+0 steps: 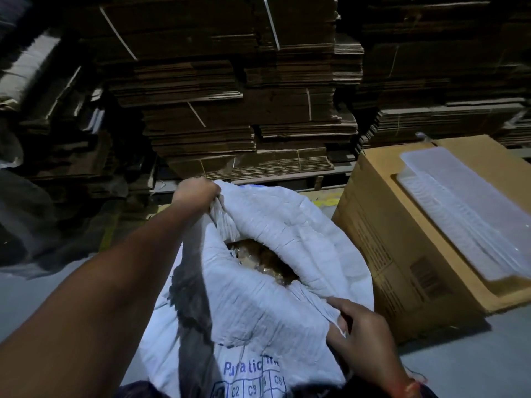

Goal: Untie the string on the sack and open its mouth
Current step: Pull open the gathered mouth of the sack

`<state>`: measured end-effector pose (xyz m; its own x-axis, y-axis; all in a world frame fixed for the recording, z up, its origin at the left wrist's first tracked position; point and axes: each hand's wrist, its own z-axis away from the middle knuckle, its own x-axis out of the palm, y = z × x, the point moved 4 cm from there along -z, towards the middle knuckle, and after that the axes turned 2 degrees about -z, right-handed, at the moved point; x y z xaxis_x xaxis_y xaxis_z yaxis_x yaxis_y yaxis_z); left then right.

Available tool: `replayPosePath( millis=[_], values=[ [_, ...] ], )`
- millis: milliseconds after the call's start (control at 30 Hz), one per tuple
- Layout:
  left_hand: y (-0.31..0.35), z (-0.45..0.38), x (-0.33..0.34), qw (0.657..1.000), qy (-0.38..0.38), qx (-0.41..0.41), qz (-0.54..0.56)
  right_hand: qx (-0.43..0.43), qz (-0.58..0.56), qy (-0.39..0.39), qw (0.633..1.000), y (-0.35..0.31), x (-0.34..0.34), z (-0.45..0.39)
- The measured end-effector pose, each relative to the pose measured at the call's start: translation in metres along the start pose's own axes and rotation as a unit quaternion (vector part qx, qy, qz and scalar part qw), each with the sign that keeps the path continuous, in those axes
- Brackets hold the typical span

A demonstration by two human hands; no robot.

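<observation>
A: State the condition of each hand.

B: The left hand (196,193) is closed in a fist on the far edge of the sack (258,305), with bunched white fabric gripped between fingers and palm; the arm is extended forward and away from the body. The right hand (359,337) grips the near right edge of the same rim, fingers curled over the fabric and thumb lying along the top of the fold.

A: Condition of the sack mouth?

B: Open. The two hands hold the rim at opposite points — far left and near right — and the mouth (261,262) gapes between them. Brownish contents (258,261) show inside; they are too dim to identify. No string can be made out.

A: Position of the sack?

B: It stands on the grey floor (34,305) directly in front of the person, close to the body. It is woven white material with blue print and a blue grid of cells on its near face.

A: Surroundings?

B: A brown cardboard box (382,254) sits on the floor just beside the sack on its right. A stack of clear plastic trays (465,208) lies on top of that box. Behind both, bundles of flattened cardboard (230,96) — tied with white straps — are stacked high along the back. Dark, indistinct material lies at the left.
</observation>
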<state>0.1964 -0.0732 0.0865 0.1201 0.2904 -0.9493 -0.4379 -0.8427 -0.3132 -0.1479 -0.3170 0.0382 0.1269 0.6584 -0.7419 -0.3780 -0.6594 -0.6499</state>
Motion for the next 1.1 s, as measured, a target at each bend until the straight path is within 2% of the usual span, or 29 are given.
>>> replayPosePath(
  millis=[200,500,633,733,800,867,933,967,1033,1100],
  values=[
    [-0.002,-0.007,0.003,0.998,0.008,-0.048,0.03,0.021,-0.005,-0.003,1.0,0.016,-0.004,0.004],
    [0.009,0.015,0.006,0.996,0.021,-0.003,0.084,-0.012,-0.015,-0.024,1.0,0.017,0.008,-0.004],
    [0.009,0.025,0.011,0.989,0.0,0.01,0.147,-0.017,-0.019,-0.037,0.999,0.013,0.011,-0.003],
    [0.007,0.04,0.01,0.967,0.046,-0.042,0.249,-0.062,-0.045,-0.022,0.997,0.003,0.004,-0.002],
    [0.005,0.06,0.005,0.939,0.114,-0.098,0.31,-0.122,-0.053,0.022,0.991,-0.007,-0.004,-0.011],
    [0.002,0.088,0.007,0.906,0.139,-0.174,0.36,-0.183,-0.042,0.051,0.981,-0.02,-0.011,-0.034],
    [0.005,0.118,0.018,0.889,0.109,-0.217,0.389,-0.24,-0.024,0.042,0.97,-0.035,-0.014,-0.067],
    [0.008,0.131,0.025,0.887,0.08,-0.208,0.405,-0.258,-0.014,0.019,0.966,-0.044,-0.014,-0.086],
    [0.016,0.152,0.039,0.886,0.007,-0.148,0.439,-0.27,0.026,-0.06,0.961,-0.06,-0.008,-0.122],
    [0.022,0.168,0.047,0.903,-0.065,-0.091,0.416,-0.259,0.098,-0.17,0.946,-0.073,0.003,-0.151]
  ],
)
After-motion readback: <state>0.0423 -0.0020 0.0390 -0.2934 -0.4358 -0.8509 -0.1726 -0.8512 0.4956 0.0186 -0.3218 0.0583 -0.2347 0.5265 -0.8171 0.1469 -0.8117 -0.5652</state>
